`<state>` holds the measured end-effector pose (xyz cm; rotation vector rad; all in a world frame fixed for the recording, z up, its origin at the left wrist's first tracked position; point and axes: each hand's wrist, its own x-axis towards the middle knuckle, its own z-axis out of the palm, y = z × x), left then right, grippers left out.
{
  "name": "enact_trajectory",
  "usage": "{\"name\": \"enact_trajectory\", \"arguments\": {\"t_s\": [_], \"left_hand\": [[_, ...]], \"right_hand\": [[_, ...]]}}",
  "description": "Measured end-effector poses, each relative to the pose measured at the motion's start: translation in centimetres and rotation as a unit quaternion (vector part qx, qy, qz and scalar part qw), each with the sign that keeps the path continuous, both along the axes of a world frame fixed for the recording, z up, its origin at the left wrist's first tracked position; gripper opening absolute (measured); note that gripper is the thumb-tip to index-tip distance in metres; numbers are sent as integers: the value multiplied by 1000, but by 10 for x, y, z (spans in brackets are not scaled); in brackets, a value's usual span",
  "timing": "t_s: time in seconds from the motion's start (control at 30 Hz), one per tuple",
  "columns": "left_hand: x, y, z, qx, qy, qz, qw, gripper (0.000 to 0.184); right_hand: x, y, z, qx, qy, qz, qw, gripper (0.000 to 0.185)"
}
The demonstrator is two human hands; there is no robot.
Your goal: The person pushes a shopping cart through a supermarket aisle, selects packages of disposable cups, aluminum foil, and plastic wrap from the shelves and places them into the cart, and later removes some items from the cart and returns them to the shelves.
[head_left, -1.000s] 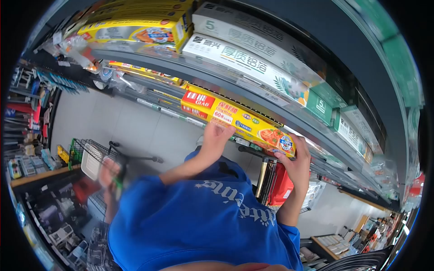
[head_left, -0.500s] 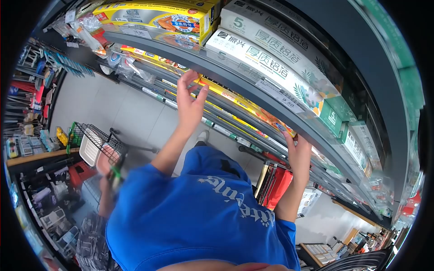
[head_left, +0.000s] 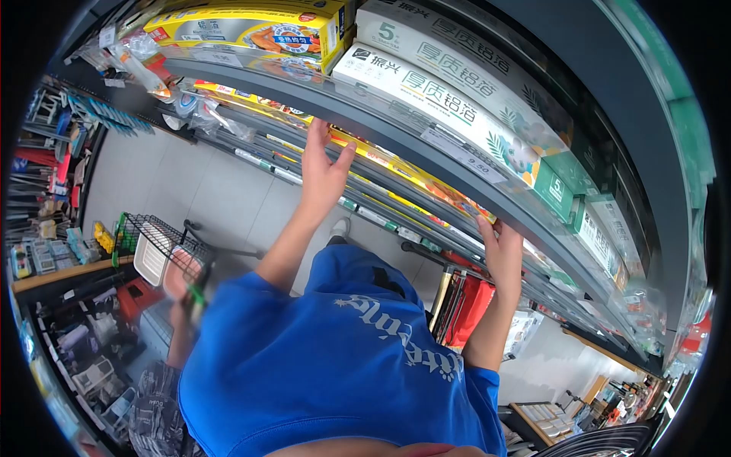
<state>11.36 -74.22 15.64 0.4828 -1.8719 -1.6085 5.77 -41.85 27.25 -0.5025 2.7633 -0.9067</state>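
A long yellow box with a food picture lies on the level just under a grey shelf edge. My left hand grips its left end, the thumb in front and the other fingers reaching behind, partly hidden. At the opposite end, my right hand holds the box with thumb and fingers near the corner. The shelf overhangs the box and hides its upper side. Directly above stand white aluminium foil boxes and a yellow foil box behind a clear lip.
A price label is fixed along the shelf edge. Plastic-wrapped goods hang at the left. Behind, another person's arm is beside a wire cart holding trays. Grey tiled floor shows between the shelves.
The view has shifted slightly, so the upper shelf boxes appear further left. Both hands keep their places at the ends of the yellow box, the left fingers a little more upright.
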Motion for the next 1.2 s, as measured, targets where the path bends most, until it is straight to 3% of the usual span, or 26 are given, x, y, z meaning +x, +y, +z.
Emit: {"name": "enact_trajectory", "arguments": {"t_s": [0.1, 0.2, 0.3, 0.4, 0.5, 0.6, 0.7, 0.8, 0.9, 1.03, 1.07, 1.17, 1.2], "left_hand": [[1, 2, 19, -35, -17, -13, 999, 51], [0, 0, 13, -56, -37, -32, 997, 65], [-3, 0, -1, -100, -15, -19, 995, 64], [-4, -1, -9, -137, -22, 1, 990, 63], [0, -4, 1, -153, -85, -32, 984, 64], [-1, -2, -2, -226, -51, -1, 973, 62], [2, -3, 2, -303, -96, -9, 948, 54], [1, -10, 15, -466, -29, -24, 884, 51], [-5, -21, 16, -519, -55, -107, 846, 49], [-17, -32, 19, -574, -28, -132, 807, 44], [-16, -35, 20, -584, -23, -146, 798, 37], [-14, -42, 22, -578, -71, -193, 789, 45], [-13, -46, 28, -607, -56, -196, 768, 40]], "right_hand": [[3, -2, -5, -75, 12, -17, 997, 35], [8, -12, -4, -140, 38, 12, 989, 40], [14, -22, 12, 1, 35, 13, 999, 44], [16, -20, 4, -40, 113, 45, 992, 48], [31, -12, 10, -66, 45, -13, 997, 47], [50, 9, -8, -255, 108, -54, 959, 51], [68, 51, -39, -413, 88, -119, 899, 55], [87, 82, -47, -451, 3, -157, 878, 62], [104, 106, -54, -474, -76, -158, 863, 63], [119, 104, -49, -480, -92, -170, 856, 65], [121, 106, -52, -474, -80, -176, 859, 65], [126, 112, -63, -462, -49, -195, 864, 66], [128, 114, -65, -464, -46, -202, 861, 66]]}}
